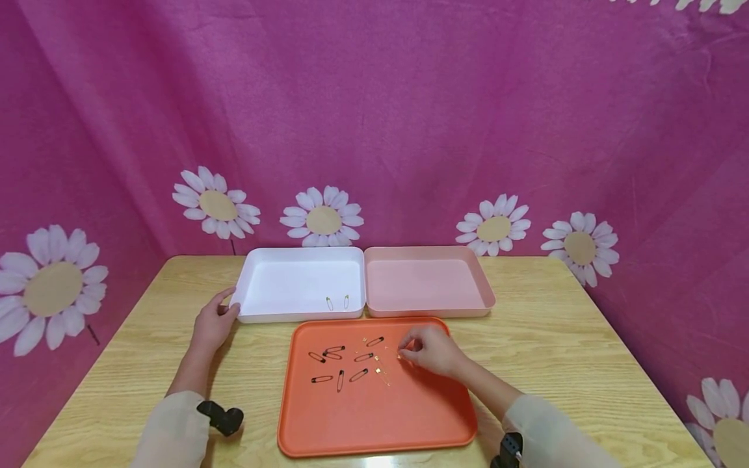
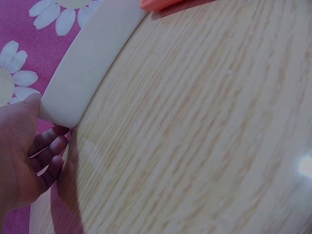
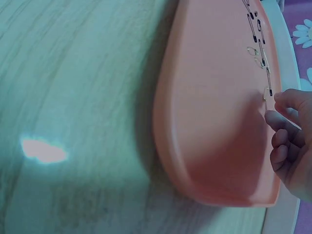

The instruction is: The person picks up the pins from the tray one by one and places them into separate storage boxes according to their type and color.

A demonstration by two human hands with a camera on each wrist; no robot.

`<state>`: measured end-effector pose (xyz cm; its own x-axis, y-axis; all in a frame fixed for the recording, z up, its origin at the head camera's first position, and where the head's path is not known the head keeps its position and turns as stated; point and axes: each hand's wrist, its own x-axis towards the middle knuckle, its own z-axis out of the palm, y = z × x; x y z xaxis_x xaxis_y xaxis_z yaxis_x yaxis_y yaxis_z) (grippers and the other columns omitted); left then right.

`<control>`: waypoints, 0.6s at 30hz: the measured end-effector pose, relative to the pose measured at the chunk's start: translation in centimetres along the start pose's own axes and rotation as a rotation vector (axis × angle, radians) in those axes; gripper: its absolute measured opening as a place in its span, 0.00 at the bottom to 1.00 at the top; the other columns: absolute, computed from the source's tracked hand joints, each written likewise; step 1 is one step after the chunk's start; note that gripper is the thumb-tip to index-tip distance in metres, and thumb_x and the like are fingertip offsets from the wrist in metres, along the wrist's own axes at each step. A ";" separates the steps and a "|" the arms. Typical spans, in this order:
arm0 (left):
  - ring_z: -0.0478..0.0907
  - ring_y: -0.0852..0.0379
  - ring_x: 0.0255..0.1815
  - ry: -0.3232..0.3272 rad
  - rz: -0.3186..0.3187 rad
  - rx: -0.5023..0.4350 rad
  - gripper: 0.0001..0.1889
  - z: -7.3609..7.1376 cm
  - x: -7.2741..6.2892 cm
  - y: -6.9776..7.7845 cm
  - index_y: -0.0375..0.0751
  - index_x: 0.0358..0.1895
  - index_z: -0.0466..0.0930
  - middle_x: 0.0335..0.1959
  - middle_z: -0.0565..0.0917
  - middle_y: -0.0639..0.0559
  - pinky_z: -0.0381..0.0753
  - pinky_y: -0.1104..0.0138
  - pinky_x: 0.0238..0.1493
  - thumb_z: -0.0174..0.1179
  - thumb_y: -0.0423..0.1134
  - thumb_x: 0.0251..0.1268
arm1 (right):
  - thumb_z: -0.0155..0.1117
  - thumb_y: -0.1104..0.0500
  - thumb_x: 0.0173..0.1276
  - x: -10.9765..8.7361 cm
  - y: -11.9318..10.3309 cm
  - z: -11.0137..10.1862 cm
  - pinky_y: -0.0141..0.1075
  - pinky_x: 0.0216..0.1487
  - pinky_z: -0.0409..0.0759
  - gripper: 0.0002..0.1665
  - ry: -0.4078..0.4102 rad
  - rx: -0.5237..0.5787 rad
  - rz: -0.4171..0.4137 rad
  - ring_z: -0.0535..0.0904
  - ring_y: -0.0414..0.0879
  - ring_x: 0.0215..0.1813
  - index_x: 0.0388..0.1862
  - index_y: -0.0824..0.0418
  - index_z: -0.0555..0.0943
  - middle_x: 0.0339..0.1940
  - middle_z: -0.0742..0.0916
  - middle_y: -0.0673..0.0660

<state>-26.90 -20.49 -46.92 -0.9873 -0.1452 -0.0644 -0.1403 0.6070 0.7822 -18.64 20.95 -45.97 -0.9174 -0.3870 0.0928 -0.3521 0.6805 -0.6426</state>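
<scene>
Where daisies dot magenta cloth, wood-grain table, safety pins

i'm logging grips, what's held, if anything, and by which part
The right hand is at a gold pin; a pinch cannot be told. The left hand touches the left end of the white tray, no clear grip.

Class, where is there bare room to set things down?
Free: the near part of the orange tray, bordered by black pins; inside the pink tray; the white tray, left of its two gold pins; the table, right of the pink tray. Crowded: the orange tray's far part, with mixed pins and the right hand.
</scene>
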 end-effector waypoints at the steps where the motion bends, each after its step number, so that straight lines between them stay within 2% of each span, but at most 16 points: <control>1: 0.67 0.43 0.51 0.002 0.001 -0.002 0.26 0.0 0.0 0.0 0.44 0.71 0.57 0.52 0.71 0.34 0.66 0.53 0.54 0.45 0.42 0.72 | 0.67 0.61 0.58 -0.1 0.1 0.1 0.26 0.21 0.68 0.03 0.001 -0.005 -0.010 0.68 0.30 0.16 0.29 0.61 0.83 0.13 0.80 0.48; 9: 0.68 0.44 0.50 0.011 0.014 0.006 0.26 0.0 0.0 -0.1 0.44 0.71 0.58 0.51 0.72 0.33 0.67 0.53 0.53 0.46 0.42 0.71 | 0.68 0.60 0.56 -0.5 0.4 0.6 0.25 0.25 0.67 0.02 0.011 -0.069 -0.011 0.66 0.30 0.21 0.29 0.57 0.84 0.19 0.80 0.45; 13: 0.67 0.43 0.51 0.009 0.017 0.001 0.26 0.0 0.0 -0.2 0.44 0.71 0.58 0.52 0.72 0.33 0.66 0.53 0.54 0.46 0.43 0.71 | 0.69 0.59 0.55 -0.6 0.4 0.8 0.26 0.25 0.66 0.02 0.026 -0.097 0.000 0.66 0.30 0.21 0.28 0.55 0.83 0.17 0.78 0.43; 18: 0.67 0.44 0.51 0.003 0.010 -0.006 0.26 0.0 0.0 -0.1 0.44 0.71 0.58 0.51 0.72 0.34 0.66 0.54 0.53 0.46 0.43 0.71 | 0.68 0.57 0.56 -0.4 0.2 0.9 0.26 0.25 0.65 0.02 0.036 -0.196 -0.015 0.66 0.31 0.21 0.28 0.53 0.83 0.17 0.78 0.42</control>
<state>-26.86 -20.56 -47.00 -0.9884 -0.1413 -0.0551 -0.1301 0.6036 0.7866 -18.15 20.66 -46.81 -0.9164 -0.3781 0.1313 -0.3924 0.7843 -0.4805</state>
